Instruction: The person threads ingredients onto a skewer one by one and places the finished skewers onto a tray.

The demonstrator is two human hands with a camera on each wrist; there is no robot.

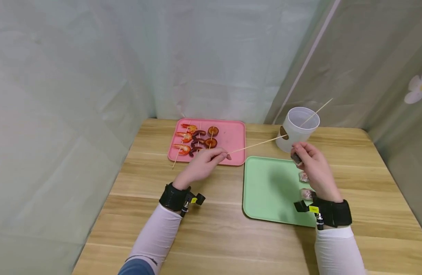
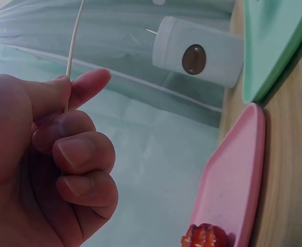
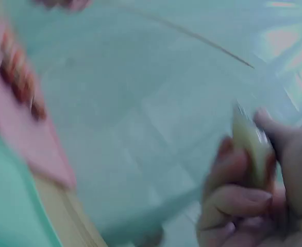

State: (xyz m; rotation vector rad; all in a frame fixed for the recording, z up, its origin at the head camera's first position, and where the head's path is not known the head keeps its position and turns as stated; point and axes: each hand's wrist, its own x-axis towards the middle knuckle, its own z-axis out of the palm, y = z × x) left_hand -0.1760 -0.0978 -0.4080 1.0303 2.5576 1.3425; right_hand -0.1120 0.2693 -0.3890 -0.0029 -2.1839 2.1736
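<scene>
My left hand pinches a thin bamboo skewer near one end, between thumb and forefinger. Its bare tip points right, toward my other hand. Over the green tray, my right hand holds a small food piece, grey-dark from above. In the blurred right wrist view this piece looks pale, gripped between thumb and curled fingers; its exact kind is unclear. The skewer tip and the piece are apart. Two pinkish pieces lie on the green tray's right side, partly covered by my right hand and wrist.
A pink tray at the back left carries skewers of shrimp, dark curved pieces and round mushroom-like slices. Behind the green tray stands a frosted white cup with one skewer leaning out. Fabric curtains enclose the table.
</scene>
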